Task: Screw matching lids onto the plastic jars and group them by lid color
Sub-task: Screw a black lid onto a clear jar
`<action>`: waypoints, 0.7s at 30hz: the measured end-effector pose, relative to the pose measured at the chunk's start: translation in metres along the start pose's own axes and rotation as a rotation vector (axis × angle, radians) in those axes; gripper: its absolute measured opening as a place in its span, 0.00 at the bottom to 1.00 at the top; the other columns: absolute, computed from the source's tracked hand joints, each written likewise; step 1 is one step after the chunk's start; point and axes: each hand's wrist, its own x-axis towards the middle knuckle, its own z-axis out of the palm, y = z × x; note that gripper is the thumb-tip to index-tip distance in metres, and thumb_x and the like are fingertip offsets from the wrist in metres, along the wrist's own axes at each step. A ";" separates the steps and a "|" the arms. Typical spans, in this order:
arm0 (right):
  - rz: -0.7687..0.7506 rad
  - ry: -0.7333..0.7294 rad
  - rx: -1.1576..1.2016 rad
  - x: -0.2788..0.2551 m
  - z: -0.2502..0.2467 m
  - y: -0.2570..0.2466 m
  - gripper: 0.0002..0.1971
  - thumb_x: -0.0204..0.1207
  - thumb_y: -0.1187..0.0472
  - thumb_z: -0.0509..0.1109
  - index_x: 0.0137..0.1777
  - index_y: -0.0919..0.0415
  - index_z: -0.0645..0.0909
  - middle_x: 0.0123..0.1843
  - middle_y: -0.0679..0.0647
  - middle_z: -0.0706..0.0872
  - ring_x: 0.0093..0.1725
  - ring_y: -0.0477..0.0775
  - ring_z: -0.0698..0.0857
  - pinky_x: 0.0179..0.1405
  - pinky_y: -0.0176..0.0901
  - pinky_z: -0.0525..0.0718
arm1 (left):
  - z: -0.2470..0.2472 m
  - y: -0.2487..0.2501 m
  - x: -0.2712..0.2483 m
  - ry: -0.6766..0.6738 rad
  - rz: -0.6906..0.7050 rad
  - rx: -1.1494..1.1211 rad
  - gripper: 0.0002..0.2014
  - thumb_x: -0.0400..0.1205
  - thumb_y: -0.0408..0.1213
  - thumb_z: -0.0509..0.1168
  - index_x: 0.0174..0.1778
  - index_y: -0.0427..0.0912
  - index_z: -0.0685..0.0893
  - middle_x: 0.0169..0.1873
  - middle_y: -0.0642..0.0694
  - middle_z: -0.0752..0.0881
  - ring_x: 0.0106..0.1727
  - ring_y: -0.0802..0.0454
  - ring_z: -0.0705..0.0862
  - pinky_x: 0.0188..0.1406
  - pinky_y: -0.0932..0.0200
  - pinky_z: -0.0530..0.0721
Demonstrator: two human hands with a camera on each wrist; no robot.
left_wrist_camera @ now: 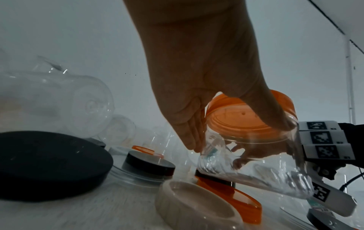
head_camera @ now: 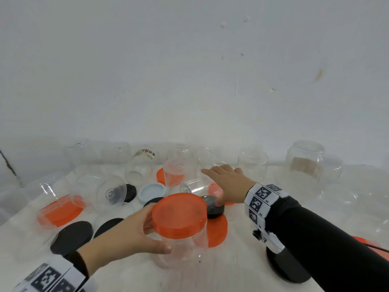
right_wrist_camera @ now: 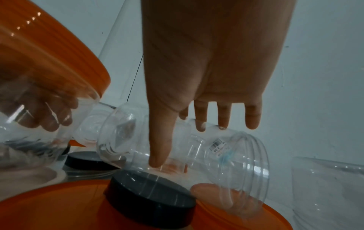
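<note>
My left hand [head_camera: 155, 239] grips a clear jar [head_camera: 183, 251] just under its orange lid [head_camera: 179, 213], holding it a little tilted above the table. In the left wrist view the fingers [left_wrist_camera: 189, 137] and thumb wrap the jar's shoulder below the orange lid [left_wrist_camera: 250, 118]. My right hand [head_camera: 219, 182] reaches forward over a lidless clear jar [head_camera: 197, 185] lying on its side. In the right wrist view its fingers [right_wrist_camera: 224, 118] are straight and spread above that lying jar [right_wrist_camera: 197, 155], and the thumb touches its wall. A black lid [right_wrist_camera: 151, 191] lies on a loose orange lid [right_wrist_camera: 59, 207] just below.
Several lidless clear jars [head_camera: 252, 163] stand along the back wall. Loose black lids [head_camera: 72, 237], a pale blue lid [head_camera: 152, 191] and orange lids [head_camera: 217, 230] litter the white table. An orange-lidded jar [head_camera: 61, 209] lies at the left. A black lid [head_camera: 286, 264] sits under my right forearm.
</note>
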 end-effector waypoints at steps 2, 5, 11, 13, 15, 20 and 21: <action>-0.002 -0.004 -0.069 0.004 0.001 0.000 0.48 0.68 0.46 0.78 0.83 0.47 0.53 0.78 0.50 0.64 0.77 0.59 0.61 0.72 0.62 0.66 | -0.002 0.000 0.004 -0.008 0.004 -0.003 0.42 0.63 0.42 0.85 0.70 0.57 0.70 0.63 0.69 0.82 0.67 0.66 0.80 0.59 0.75 0.77; -0.005 0.000 -0.091 0.001 -0.002 0.004 0.46 0.66 0.44 0.78 0.81 0.49 0.58 0.74 0.52 0.64 0.73 0.58 0.63 0.71 0.61 0.68 | -0.001 0.005 0.014 -0.034 0.021 -0.010 0.43 0.63 0.42 0.85 0.71 0.54 0.70 0.64 0.66 0.83 0.67 0.63 0.81 0.60 0.72 0.78; 0.154 0.074 0.142 -0.026 -0.025 0.046 0.43 0.65 0.41 0.78 0.75 0.57 0.61 0.71 0.51 0.70 0.68 0.56 0.72 0.64 0.54 0.74 | 0.008 0.025 0.051 -0.111 0.084 0.026 0.43 0.64 0.42 0.85 0.72 0.55 0.70 0.65 0.63 0.83 0.68 0.63 0.80 0.64 0.68 0.79; 0.247 0.145 0.335 -0.038 -0.034 0.060 0.44 0.65 0.42 0.79 0.74 0.57 0.61 0.72 0.50 0.71 0.64 0.53 0.74 0.60 0.49 0.76 | 0.014 0.032 0.069 -0.111 0.104 0.083 0.43 0.64 0.43 0.85 0.73 0.55 0.70 0.64 0.60 0.84 0.67 0.63 0.81 0.67 0.64 0.78; 0.318 0.235 0.436 -0.049 -0.041 0.072 0.43 0.64 0.44 0.80 0.73 0.56 0.61 0.71 0.48 0.71 0.62 0.49 0.74 0.58 0.47 0.76 | 0.022 0.039 0.090 -0.120 0.120 0.124 0.43 0.63 0.44 0.85 0.73 0.53 0.71 0.64 0.60 0.85 0.66 0.64 0.81 0.68 0.61 0.79; 0.420 0.377 0.525 -0.074 -0.055 0.091 0.46 0.63 0.46 0.81 0.76 0.52 0.58 0.64 0.46 0.70 0.61 0.48 0.74 0.56 0.44 0.75 | 0.054 0.059 0.140 -0.064 0.110 0.278 0.46 0.55 0.59 0.82 0.68 0.59 0.71 0.62 0.64 0.82 0.66 0.65 0.78 0.63 0.63 0.78; 0.434 0.402 0.538 -0.078 -0.056 0.093 0.46 0.63 0.47 0.81 0.77 0.51 0.58 0.62 0.46 0.69 0.61 0.48 0.74 0.56 0.45 0.76 | 0.061 0.063 0.149 -0.053 0.108 0.306 0.47 0.55 0.60 0.82 0.69 0.58 0.70 0.62 0.63 0.81 0.66 0.63 0.78 0.63 0.62 0.77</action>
